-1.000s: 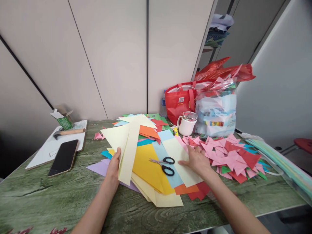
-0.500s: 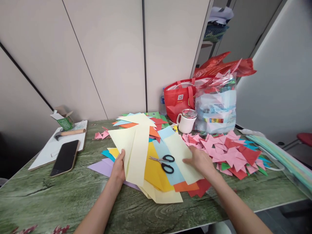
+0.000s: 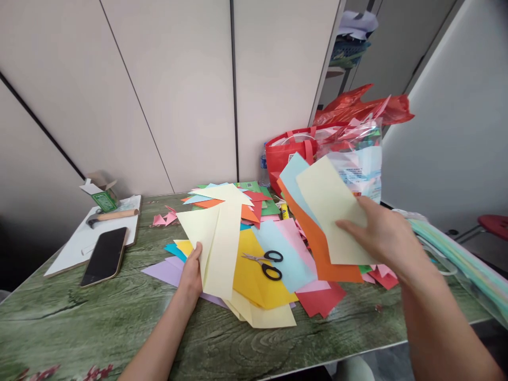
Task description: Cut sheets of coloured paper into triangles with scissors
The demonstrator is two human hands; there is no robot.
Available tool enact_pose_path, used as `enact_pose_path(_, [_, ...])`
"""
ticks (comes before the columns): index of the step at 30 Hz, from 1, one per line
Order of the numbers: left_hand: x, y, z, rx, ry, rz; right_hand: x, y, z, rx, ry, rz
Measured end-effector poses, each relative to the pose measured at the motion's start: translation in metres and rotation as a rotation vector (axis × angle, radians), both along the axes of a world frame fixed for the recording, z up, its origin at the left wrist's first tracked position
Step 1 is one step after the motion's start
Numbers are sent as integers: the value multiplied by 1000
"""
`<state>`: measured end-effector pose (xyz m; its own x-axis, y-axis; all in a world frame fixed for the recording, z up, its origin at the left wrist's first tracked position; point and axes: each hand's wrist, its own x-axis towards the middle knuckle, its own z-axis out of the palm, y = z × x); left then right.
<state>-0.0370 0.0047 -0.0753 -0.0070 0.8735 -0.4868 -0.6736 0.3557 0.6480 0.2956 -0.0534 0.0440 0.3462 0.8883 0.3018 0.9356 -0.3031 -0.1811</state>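
My left hand [image 3: 192, 272] is closed on a folded cream paper [image 3: 224, 254], thumb on its front face and the other fingers hidden behind. Raised on the right, my right hand [image 3: 383, 233] grips several paper sheets [image 3: 331, 211] in a fanned bundle: cream in front, light blue and orange behind. Between the hands lie black-handled scissors [image 3: 268, 263], blades apart, on yellow paper [image 3: 250, 286] and light blue paper [image 3: 288, 254]. Below them is more cream paper [image 3: 273, 318]; a red sheet [image 3: 323, 300] is to the right, and lilac paper [image 3: 169, 271] to the left.
A phone [image 3: 105, 256], a hammer [image 3: 115, 215] on a white board [image 3: 65, 256], and a small green box [image 3: 103, 198] stand left. Coloured paper scraps [image 3: 222, 196] pile at the back. Behind are a red bag [image 3: 280, 159], a bottle [image 3: 263, 168] and a glue stick [image 3: 284, 210].
My right hand has lifted cream, light blue and orange sheets off the pile, up and to the right. The left hand and its cream paper have hardly moved.
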Motion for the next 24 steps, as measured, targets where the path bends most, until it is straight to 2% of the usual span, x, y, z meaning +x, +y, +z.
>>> enact_pose_path(2, [0, 0, -1, 7, -11, -2, 8, 3, -4, -2, 180, 16])
enact_pose_path(3, [0, 0, -1, 10, -15, -2, 10, 7, -10, -49, 299, 48])
enact_pose_path(5, [0, 1, -1, 15, -22, 0, 9, 14, -29, -248, 487, 109])
enact_pose_path(7, [0, 1, -1, 15, -25, 6, 1, 19, -55, -317, 486, 149])
enact_pose_path(9, [0, 1, -2, 12, -25, 12, -12, 20, -79, -325, 439, 163])
enact_pose_path(12, [0, 1, -2, 9, -24, 19, -32, 15, -103, -316, 383, 108])
enact_pose_path(15, [0, 1, -3, 9, -25, 19, -46, 8, -109, -319, 318, 54])
enact_pose_path(18, [1, 1, -2, 3, -24, 11, -54, 6, -108, -337, 319, 64])
enact_pose_path(24, [2, 0, 0, 7, -30, 9, -48, 11, -103, -310, 342, 108])
